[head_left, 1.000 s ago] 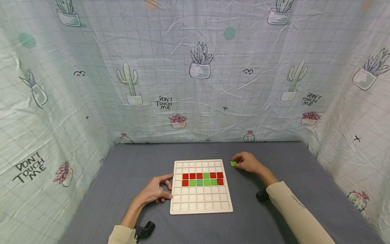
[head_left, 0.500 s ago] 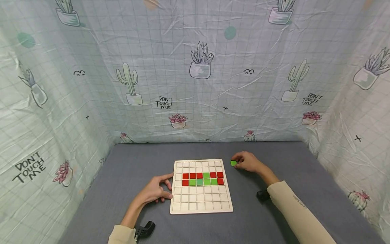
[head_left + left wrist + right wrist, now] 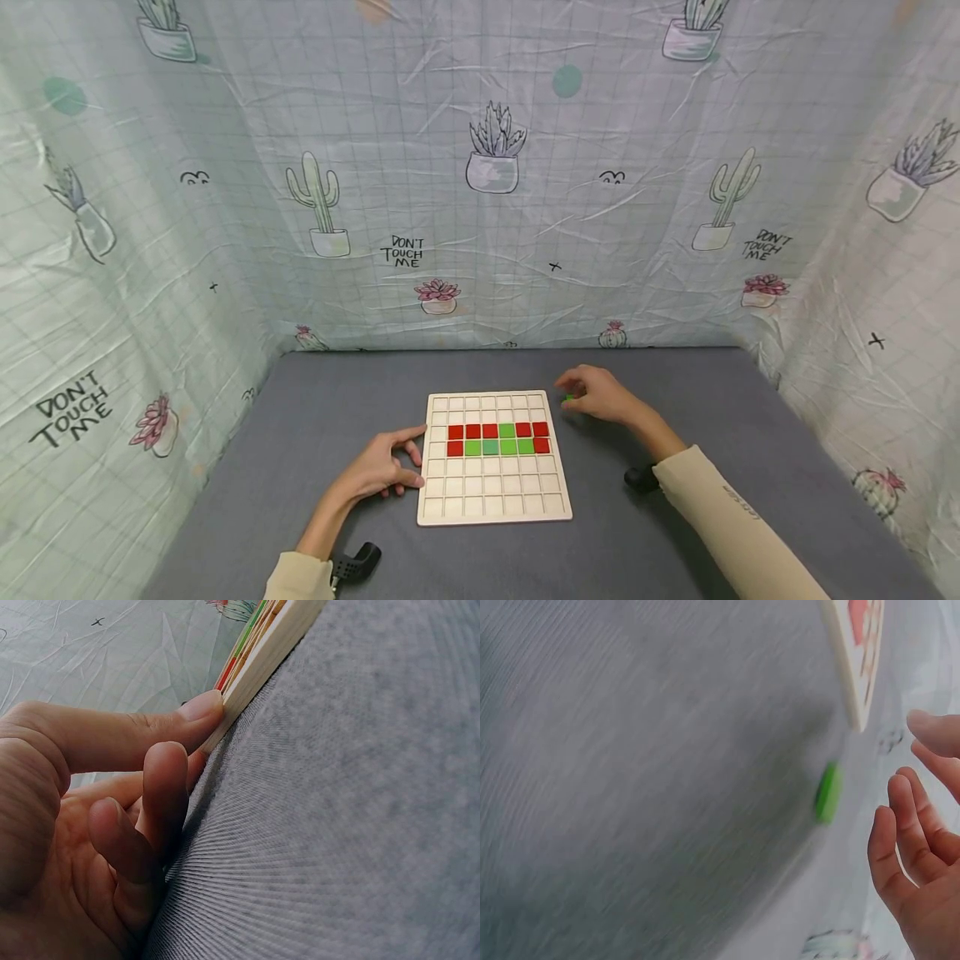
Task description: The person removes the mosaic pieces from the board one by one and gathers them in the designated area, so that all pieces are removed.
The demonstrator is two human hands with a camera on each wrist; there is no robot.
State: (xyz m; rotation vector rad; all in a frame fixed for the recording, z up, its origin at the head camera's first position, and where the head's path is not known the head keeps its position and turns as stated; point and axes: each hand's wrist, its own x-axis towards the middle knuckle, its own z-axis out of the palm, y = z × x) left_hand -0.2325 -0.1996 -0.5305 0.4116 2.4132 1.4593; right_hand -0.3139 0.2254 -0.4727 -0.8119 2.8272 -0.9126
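Note:
A square wooden board [image 3: 495, 500] with a grid of cells lies mid-table, two of its rows partly filled with red tiles [image 3: 456, 447] and green tiles [image 3: 472, 447]. Along the board's left side, my left hand [image 3: 375, 467] presses the edge with outstretched thumb and index fingertips; the left wrist view shows the thumb tip against the wood. Beyond the board's right side, my right hand [image 3: 603, 394] hovers with relaxed fingers and holds nothing. Below it a loose green tile [image 3: 828, 793] lies on the cloth, apart from the fingers and mostly hidden by the hand in the head view.
Grey cloth [image 3: 360, 375] covers the table. A curtain [image 3: 420, 108] printed with cacti encloses the back and both sides. Black devices sit at the left wrist [image 3: 358, 563] and right wrist [image 3: 641, 478].
My right hand has let go of the green tile, which it pinched earlier, and has shifted slightly left and up. The left hand stays at the board's edge.

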